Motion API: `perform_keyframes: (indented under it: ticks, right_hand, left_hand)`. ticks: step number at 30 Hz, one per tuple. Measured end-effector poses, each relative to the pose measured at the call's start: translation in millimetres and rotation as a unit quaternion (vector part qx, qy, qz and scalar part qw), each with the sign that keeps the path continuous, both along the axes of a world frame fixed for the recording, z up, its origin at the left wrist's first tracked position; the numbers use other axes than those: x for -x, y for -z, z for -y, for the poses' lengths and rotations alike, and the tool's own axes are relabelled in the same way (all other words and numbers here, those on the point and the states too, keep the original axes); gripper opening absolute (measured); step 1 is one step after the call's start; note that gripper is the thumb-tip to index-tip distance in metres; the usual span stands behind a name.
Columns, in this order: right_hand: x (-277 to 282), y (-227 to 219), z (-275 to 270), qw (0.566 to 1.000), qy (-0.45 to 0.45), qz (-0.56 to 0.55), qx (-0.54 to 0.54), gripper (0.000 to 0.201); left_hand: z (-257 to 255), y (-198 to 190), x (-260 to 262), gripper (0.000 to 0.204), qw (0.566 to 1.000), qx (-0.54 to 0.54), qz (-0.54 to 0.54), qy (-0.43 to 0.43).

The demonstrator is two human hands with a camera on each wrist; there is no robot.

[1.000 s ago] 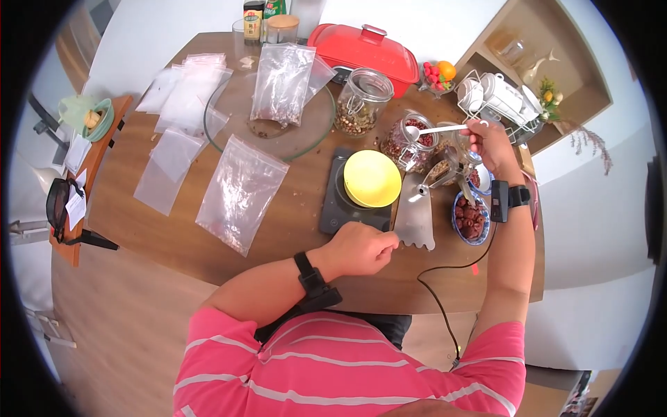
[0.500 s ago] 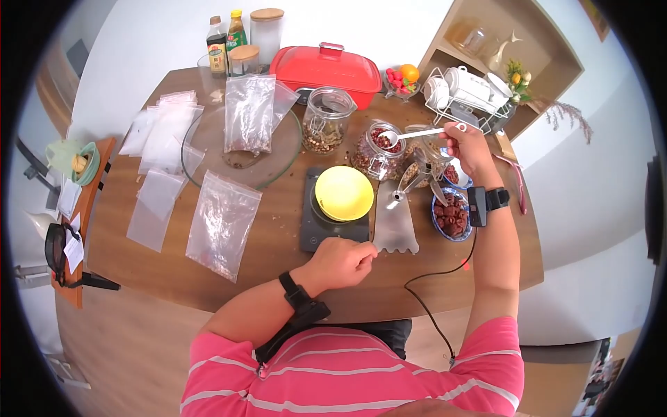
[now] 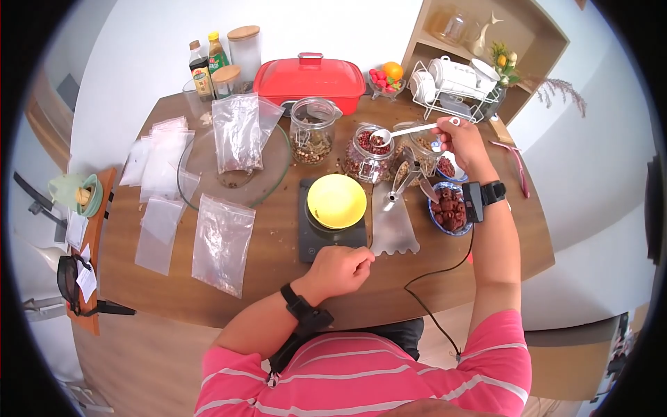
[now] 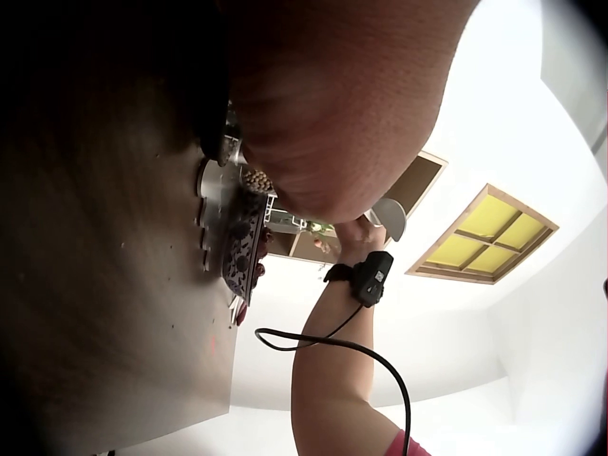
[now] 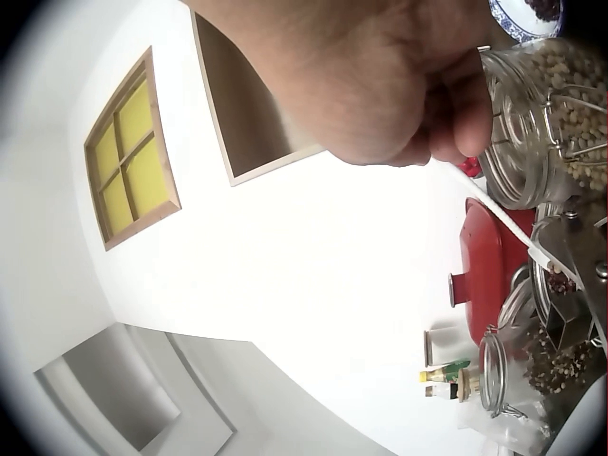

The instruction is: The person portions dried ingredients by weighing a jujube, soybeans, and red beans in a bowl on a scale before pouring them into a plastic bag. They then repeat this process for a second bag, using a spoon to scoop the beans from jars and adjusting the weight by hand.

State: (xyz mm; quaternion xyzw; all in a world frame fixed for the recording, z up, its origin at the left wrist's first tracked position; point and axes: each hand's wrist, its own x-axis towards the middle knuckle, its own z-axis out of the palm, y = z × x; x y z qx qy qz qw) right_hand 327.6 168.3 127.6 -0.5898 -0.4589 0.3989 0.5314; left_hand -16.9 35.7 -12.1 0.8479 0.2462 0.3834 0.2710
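In the head view my right hand (image 3: 462,142) pinches the end of a long white spoon (image 3: 413,130). The spoon's bowl lies at the mouth of a clip-top glass jar (image 3: 368,163) of dark red pieces. Near the table's front edge, my left hand (image 3: 340,270) rests with loosely curled fingers, holding nothing. Just beyond it, a yellow bowl (image 3: 337,201) stands on a black kitchen scale (image 3: 330,243). A metal sheet with a wavy edge (image 3: 392,233) lies right of the scale. In the right wrist view the spoon's handle (image 5: 499,214) slants away from my fingers.
Right of the metal sheet are a bowl of dark red dried fruit (image 3: 450,208) and a jar of pale grains (image 5: 570,114). Another clip-top jar (image 3: 313,132) stands behind the scale. Filled zip bags (image 3: 222,243) and a glass lid (image 3: 274,177) lie left; a red cooker (image 3: 309,83) stands behind.
The head view has shifted, so the table things appear further left. The spoon's bowl has stayed around the jar's mouth in my right hand. My left hand has stayed beside the scale.
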Motion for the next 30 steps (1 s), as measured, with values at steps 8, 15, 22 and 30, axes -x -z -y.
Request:
perform_keyframes:
  ticks: [8, 15, 22, 30]
  right_hand:
    - [9.8, -14.7, 7.0, 0.999, -0.012, -0.033, -0.003, 0.012]
    - [37.9, -27.4, 14.2, 0.992, -0.116, -0.006, 0.046, 0.013]
    - [85.3, -42.9, 21.6, 0.966, -0.187, 0.151, 0.094, 0.018]
    - [105.1, -44.0, 30.3, 0.917, -0.277, 0.266, 0.106, 0.021]
  left_hand:
    - [-0.4, -1.3, 0.0, 0.011, 1.0, 0.003, -0.006, 0.002]
    - [-0.1, -1.9, 1.4, 0.011, 1.0, 0.001, -0.002, -0.001]
    - [-0.8, 2.3, 2.8, 0.011, 1.0, 0.007, -0.01, -0.004]
    - [-0.8, 2.5, 3.5, 0.01, 1.0, 0.014, 0.01, 0.001]
